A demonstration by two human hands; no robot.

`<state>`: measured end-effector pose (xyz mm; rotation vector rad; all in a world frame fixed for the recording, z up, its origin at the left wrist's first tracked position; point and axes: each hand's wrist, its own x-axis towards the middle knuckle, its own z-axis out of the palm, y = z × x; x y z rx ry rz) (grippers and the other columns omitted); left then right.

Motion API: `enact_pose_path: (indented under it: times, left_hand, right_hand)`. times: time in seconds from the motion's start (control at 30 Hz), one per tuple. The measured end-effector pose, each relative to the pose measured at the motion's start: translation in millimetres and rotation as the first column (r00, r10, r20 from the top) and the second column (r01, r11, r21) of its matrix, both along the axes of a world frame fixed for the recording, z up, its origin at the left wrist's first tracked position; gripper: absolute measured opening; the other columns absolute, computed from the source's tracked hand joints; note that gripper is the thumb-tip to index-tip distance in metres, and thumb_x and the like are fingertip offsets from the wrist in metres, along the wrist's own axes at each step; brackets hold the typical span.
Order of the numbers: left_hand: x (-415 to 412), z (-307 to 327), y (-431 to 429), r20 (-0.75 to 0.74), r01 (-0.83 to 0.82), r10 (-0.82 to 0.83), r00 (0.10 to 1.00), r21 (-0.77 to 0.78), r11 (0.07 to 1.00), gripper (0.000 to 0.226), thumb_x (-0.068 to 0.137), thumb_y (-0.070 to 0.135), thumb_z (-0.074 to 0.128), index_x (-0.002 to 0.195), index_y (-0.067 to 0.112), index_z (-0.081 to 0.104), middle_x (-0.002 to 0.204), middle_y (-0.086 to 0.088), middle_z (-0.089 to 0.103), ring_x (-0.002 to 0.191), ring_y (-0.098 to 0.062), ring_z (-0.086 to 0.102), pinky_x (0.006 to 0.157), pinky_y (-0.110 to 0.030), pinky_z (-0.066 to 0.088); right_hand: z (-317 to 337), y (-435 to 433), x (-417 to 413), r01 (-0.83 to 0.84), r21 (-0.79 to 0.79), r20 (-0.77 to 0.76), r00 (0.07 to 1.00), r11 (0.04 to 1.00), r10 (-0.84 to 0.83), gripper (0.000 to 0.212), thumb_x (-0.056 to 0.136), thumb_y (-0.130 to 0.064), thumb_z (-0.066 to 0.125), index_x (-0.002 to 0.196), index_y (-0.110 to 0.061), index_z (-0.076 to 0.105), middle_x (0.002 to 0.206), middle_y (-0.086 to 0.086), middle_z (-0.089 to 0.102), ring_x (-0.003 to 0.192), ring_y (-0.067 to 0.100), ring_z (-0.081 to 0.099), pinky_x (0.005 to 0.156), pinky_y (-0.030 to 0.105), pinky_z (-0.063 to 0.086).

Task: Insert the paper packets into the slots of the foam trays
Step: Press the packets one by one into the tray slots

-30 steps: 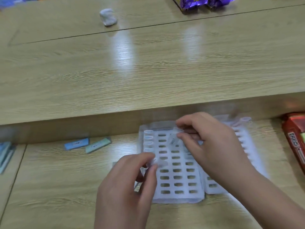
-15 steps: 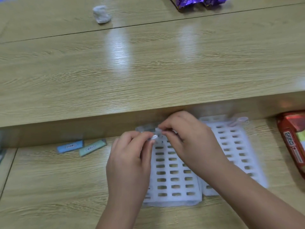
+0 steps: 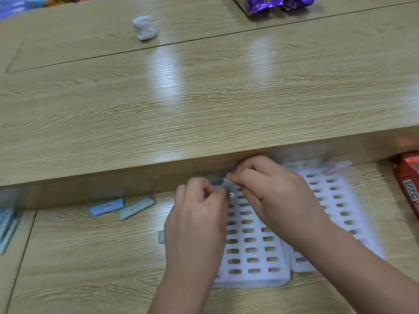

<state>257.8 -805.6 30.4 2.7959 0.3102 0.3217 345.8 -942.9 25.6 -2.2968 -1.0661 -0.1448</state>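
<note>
Two white foam trays with rows of small slots lie side by side on the lower wooden desk: a near tray [image 3: 254,252] and a second tray [image 3: 335,200] to its right. My left hand [image 3: 197,223] and my right hand [image 3: 272,191] meet over the far left corner of the near tray. Both pinch a small white paper packet [image 3: 227,189] between fingertips; most of it is hidden by the fingers. A blue packet [image 3: 106,206] and a green packet [image 3: 137,209] lie on the desk to the left.
A raised wooden shelf [image 3: 204,105] runs across just behind the trays. On it sit a crumpled white wad [image 3: 145,28] and purple bags [image 3: 272,3]. A red box [image 3: 408,182] lies at the right edge. More pale blue packets [image 3: 8,227] lie far left.
Both hands moved up to the tray's far left corner and came together on the small packet. The view shifted slightly.
</note>
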Motion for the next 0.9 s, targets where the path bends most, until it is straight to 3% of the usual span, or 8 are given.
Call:
enact_pose_path:
  times: [0.1, 0.23, 0.43, 0.53, 0.63, 0.7, 0.8, 0.9]
  left_hand:
    - [-2.8, -2.4, 1.4, 0.033, -0.041, 0.044, 0.998, -0.101, 0.994, 0.015, 0.088, 0.027, 0.065, 0.096, 0.019, 0.075, 0.092, 0.004, 0.053, 0.081, -0.018, 0.051, 0.044, -0.03, 0.042]
    - [-10.2, -6.1, 2.9, 0.101, -0.072, 0.099, 0.99, -0.244, 0.967, 0.015, 0.086, 0.022, 0.074, 0.101, 0.022, 0.075, 0.094, 0.007, 0.056, 0.085, -0.014, 0.055, 0.053, -0.03, 0.047]
    - [-18.2, -5.8, 8.4, 0.11, -0.005, 0.015, 0.994, -0.091, 0.996, 0.011, 0.09, 0.027, 0.067, 0.098, 0.024, 0.074, 0.096, 0.004, 0.058, 0.082, -0.018, 0.051, 0.044, -0.035, 0.047]
    - [-25.4, -8.8, 10.1, 0.139, -0.006, 0.03, 0.99, -0.169, 0.986, 0.02, 0.094, 0.029, 0.059, 0.108, 0.027, 0.073, 0.101, 0.007, 0.056, 0.09, -0.015, 0.054, 0.053, -0.034, 0.05]
    - [-41.1, -13.4, 29.8, 0.139, -0.123, 0.174, 0.975, -0.316, 0.941, 0.025, 0.093, 0.033, 0.052, 0.109, 0.03, 0.072, 0.101, 0.013, 0.055, 0.093, -0.01, 0.056, 0.068, -0.026, 0.05]
    - [-56.8, -20.1, 58.6, 0.098, -0.278, 0.332, 0.938, -0.356, 0.892, 0.021, 0.093, 0.03, 0.056, 0.105, 0.029, 0.073, 0.1, 0.012, 0.058, 0.089, -0.014, 0.06, 0.072, -0.033, 0.052]
    - [-76.7, -30.7, 110.8, -0.008, -0.477, 0.492, 0.871, -0.26, 0.84, 0.02, 0.087, 0.022, 0.063, 0.104, 0.024, 0.074, 0.099, 0.002, 0.062, 0.086, -0.028, 0.063, 0.073, -0.039, 0.052]
    - [-75.8, -36.9, 140.8, -0.115, -0.424, 0.411, 0.905, -0.13, 0.897, 0.028, 0.087, 0.021, 0.064, 0.113, 0.017, 0.072, 0.105, -0.01, 0.063, 0.096, -0.036, 0.06, 0.08, -0.043, 0.051]
  right_hand:
    - [-1.7, -0.1, -1.3, 0.002, 0.024, 0.042, 0.999, 1.0, -0.003, 0.024, 0.081, 0.004, 0.072, 0.103, -0.006, 0.073, 0.094, 0.007, 0.066, 0.075, 0.023, 0.063, 0.051, 0.035, 0.051]
    - [-2.5, 1.4, -2.0, 0.016, 0.037, 0.055, 0.998, 0.999, -0.018, 0.024, 0.08, 0.008, 0.07, 0.101, -0.004, 0.074, 0.095, 0.01, 0.067, 0.077, 0.026, 0.064, 0.052, 0.036, 0.051]
    - [-1.6, 6.7, -0.6, -0.045, -0.06, 0.017, 0.999, 0.997, 0.046, 0.02, 0.078, 0.003, 0.075, 0.094, -0.008, 0.076, 0.09, 0.006, 0.07, 0.076, 0.026, 0.068, 0.056, 0.031, 0.053]
    - [4.2, 11.0, 0.1, -0.013, -0.151, 0.029, 0.999, 0.988, 0.018, 0.03, 0.068, 0.008, 0.078, 0.092, -0.01, 0.078, 0.087, 0.005, 0.071, 0.074, 0.029, 0.068, 0.057, 0.032, 0.053]
    - [12.3, 15.2, -9.0, 0.037, -0.184, 0.084, 0.996, 0.982, -0.021, 0.032, 0.066, 0.012, 0.076, 0.091, -0.007, 0.077, 0.089, 0.008, 0.071, 0.078, 0.033, 0.066, 0.058, 0.04, 0.056]
    - [20.2, 24.1, -25.7, 0.076, -0.103, 0.115, 0.991, 0.992, -0.064, 0.028, 0.072, 0.011, 0.069, 0.093, -0.006, 0.076, 0.094, 0.009, 0.071, 0.081, 0.034, 0.066, 0.057, 0.042, 0.055]
    - [29.0, 57.5, -62.9, 0.016, -0.008, 0.067, 0.998, 1.0, -0.015, 0.026, 0.076, 0.002, 0.063, 0.095, -0.011, 0.075, 0.095, 0.004, 0.07, 0.083, 0.029, 0.065, 0.058, 0.037, 0.055]
    - [22.9, 98.0, -89.7, -0.092, -0.182, 0.037, 0.994, 0.979, 0.1, 0.023, 0.068, -0.001, 0.068, 0.085, -0.015, 0.071, 0.087, 0.0, 0.067, 0.081, 0.026, 0.063, 0.057, 0.037, 0.053]
